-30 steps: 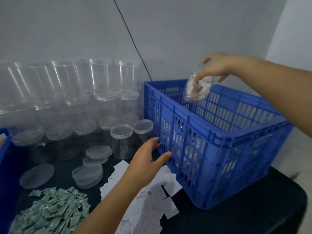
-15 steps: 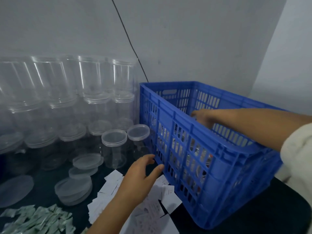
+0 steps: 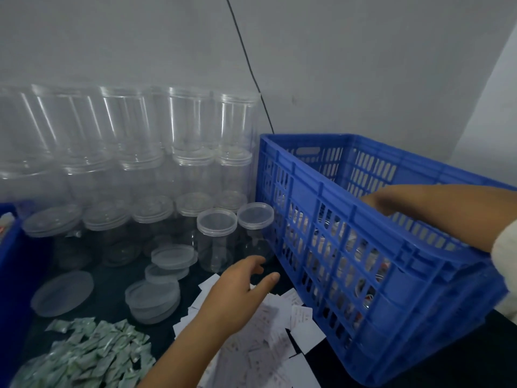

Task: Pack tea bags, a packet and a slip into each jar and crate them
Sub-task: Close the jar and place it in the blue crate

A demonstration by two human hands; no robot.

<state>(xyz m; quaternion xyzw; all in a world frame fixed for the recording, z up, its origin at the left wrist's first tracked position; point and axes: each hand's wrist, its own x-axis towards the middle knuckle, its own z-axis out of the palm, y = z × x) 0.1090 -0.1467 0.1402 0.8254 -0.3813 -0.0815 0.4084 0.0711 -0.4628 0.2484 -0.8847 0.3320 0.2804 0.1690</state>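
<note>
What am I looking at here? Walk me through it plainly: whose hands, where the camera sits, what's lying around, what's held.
There is no machine: a person works with bare hands, and the single picture comes from a camera on their head, looking down. The left hand hovers open over scattered paper slips, near two lidded clear jars. The right hand reaches inside the blue crate; I cannot tell whether it holds anything. Filled jars show through the crate's slots. On the dark table also lie loose lids, a heap of green tea bags, and stacks of empty jars against the wall.
</note>
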